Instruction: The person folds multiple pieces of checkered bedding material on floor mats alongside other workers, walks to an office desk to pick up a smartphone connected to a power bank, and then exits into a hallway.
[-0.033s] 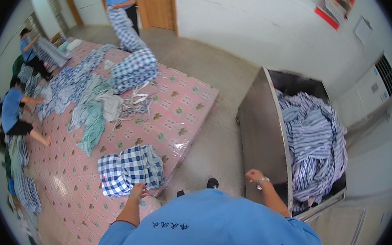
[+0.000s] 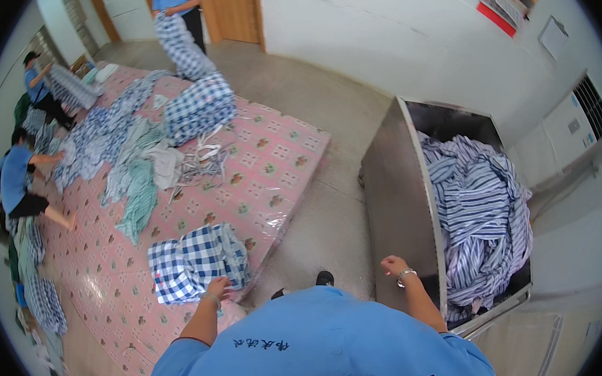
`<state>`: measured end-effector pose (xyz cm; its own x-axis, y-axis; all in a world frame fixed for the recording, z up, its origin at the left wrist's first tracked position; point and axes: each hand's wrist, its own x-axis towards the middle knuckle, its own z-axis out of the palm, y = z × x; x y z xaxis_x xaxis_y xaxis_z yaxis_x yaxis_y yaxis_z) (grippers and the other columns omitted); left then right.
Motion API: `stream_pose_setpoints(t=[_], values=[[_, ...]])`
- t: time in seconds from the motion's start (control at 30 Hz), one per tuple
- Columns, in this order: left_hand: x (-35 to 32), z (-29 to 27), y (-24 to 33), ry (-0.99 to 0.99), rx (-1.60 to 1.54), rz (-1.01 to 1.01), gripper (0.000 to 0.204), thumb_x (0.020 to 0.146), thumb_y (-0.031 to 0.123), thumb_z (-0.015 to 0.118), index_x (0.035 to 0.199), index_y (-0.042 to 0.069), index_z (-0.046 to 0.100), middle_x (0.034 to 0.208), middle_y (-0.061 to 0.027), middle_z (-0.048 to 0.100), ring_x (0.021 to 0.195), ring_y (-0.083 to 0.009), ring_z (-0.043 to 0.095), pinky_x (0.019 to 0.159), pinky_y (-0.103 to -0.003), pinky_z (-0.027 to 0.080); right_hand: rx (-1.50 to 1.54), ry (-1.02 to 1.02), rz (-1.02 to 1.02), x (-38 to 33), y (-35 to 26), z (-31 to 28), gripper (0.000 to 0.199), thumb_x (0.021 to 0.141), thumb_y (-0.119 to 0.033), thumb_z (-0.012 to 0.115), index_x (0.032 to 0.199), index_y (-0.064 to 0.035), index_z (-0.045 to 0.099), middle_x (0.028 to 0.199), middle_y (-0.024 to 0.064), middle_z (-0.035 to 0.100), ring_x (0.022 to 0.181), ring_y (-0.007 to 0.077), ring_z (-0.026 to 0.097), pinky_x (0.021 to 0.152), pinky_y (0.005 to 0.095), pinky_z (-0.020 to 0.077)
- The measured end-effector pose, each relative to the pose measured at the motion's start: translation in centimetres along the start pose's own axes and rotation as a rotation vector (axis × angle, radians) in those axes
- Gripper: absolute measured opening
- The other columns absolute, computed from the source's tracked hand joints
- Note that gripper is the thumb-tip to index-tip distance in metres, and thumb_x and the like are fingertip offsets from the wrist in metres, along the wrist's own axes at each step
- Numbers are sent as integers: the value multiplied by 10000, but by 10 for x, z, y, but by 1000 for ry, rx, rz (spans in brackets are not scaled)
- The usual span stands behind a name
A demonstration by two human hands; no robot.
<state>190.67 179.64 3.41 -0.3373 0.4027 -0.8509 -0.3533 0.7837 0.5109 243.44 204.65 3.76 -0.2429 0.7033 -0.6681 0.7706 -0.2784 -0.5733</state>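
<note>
My left hand (image 2: 217, 288) reaches down to the near edge of a blue-and-white checked cloth (image 2: 195, 261) and closes its fingers on it. The cloth lies folded on a pink patterned mat (image 2: 271, 163). My right hand (image 2: 394, 264), with a bracelet at the wrist, hangs with curled fingers holding nothing. It is close to the bare steel side of a metal cart (image 2: 395, 195). The cart is piled with blue-and-white striped garments (image 2: 483, 209).
More checked and green garments (image 2: 137, 172) lie heaped farther along the mat. A person (image 2: 175, 3) at the far end holds up checked cloth; two more people (image 2: 19, 183) work at the left edge. A bare concrete floor (image 2: 331, 214) separates mat and cart.
</note>
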Motion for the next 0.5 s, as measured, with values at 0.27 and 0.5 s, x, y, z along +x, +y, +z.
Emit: stream_pose_setpoints(t=[0.27, 0.5], values=[[2, 179, 172, -364, 523, 502, 326, 788, 284, 491, 974, 18, 522, 819, -73, 562, 698, -135, 547, 632, -256, 443, 395, 52, -61, 40, -43, -102, 223, 763, -203, 531, 891, -21, 545, 734, 40, 566, 640, 100, 541, 551, 218, 435], [106, 139, 185, -114, 470, -20, 351, 790, 330, 467, 1021, 67, 496, 882, -74, 554, 739, -161, 551, 573, -336, 448, 141, 252, -361, 133, -143, -157, 193, 749, -180, 538, 876, -37, 558, 765, 75, 579, 672, 143, 555, 610, 241, 443]])
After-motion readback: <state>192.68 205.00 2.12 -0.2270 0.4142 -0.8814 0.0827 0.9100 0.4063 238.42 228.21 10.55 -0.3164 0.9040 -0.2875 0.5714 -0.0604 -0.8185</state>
